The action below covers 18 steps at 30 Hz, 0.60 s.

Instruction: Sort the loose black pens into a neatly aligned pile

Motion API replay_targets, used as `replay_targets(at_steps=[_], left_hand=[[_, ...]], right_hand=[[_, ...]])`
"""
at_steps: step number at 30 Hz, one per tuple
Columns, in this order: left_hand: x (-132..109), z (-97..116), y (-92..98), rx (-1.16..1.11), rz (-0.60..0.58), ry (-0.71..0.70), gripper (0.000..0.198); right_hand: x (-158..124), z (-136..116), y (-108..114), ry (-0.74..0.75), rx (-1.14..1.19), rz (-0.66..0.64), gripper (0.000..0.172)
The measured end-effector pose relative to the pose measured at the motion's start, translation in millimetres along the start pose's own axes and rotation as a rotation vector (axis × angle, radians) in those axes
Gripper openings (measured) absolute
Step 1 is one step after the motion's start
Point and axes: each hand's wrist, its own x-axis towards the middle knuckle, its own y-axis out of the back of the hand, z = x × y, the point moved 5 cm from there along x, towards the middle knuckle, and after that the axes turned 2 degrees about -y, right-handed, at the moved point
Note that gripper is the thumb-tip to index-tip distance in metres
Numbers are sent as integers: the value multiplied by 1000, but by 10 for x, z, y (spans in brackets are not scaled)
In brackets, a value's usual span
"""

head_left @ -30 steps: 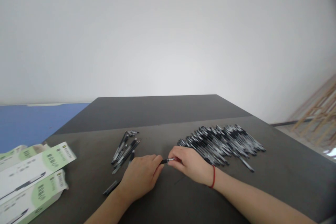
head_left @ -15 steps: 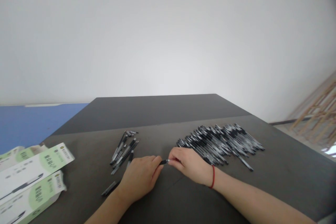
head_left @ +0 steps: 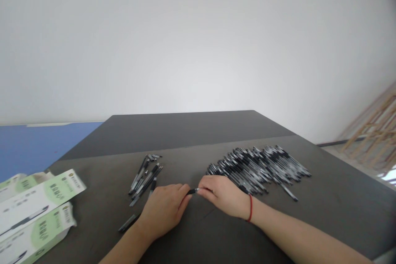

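A black pen (head_left: 192, 191) lies across the gap between my two hands, above the dark table (head_left: 185, 132). My left hand (head_left: 165, 208) is closed round its black part, which sticks out past the thumb and forefinger. At its pale tip, my right hand (head_left: 221, 196), with a red string on the wrist, pinches with thumb and forefinger. What sits inside that pinch is too small to tell. A large pile of pens (head_left: 253, 169) spreads behind and right of my right hand. Several more pens (head_left: 144, 181) form a smaller, loose group behind my left hand.
White and green pen boxes (head_left: 40, 206) are stacked at the table's left edge. Beside my left forearm lie pens (head_left: 128, 222), partly hidden. Beyond the table are a white wall, a blue surface at left and a wooden rack (head_left: 375, 128) at right.
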Motion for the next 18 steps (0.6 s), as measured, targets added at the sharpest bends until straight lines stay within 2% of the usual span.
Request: replay_targets(at_steps=[3,11,15,18], left_hand=[[-1,4,-5,-1,-2,-1,21],[15,27,-19,15,-12,-6,23],[21,52,-32,6,-22,-10,24],[26,77,-27,-15,-19,-22,24]], right_hand=[[2,-2,11,1,14,28,5],[49,52,57,-21,102,12,11],[419,144,181,-54,84,23,13],[871,142,110,-17,-44,-42,14]])
